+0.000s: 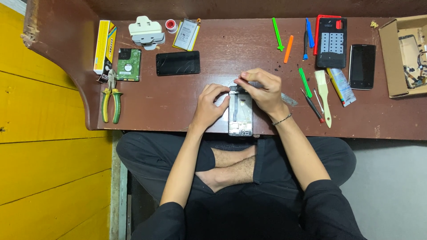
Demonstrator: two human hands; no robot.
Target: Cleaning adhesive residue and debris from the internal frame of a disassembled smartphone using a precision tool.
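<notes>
An opened phone frame [240,116] lies lengthwise at the front edge of the brown table [178,102], its inner parts showing. My left hand [210,106] rests on the frame's upper left side, fingers curled against it. My right hand [262,89] pinches a metal tweezer-like tool [288,99] whose tip meets the frame's top end; the tool's other end sticks out to the right past my wrist.
Yellow-handled pliers [110,103], a hard drive [129,65], a yellow box [105,46] and a black screen panel [178,63] lie left. Plastic pry tools [278,34], screwdrivers, a brush [324,95], a second phone [361,66] and a cardboard box [407,55] lie right.
</notes>
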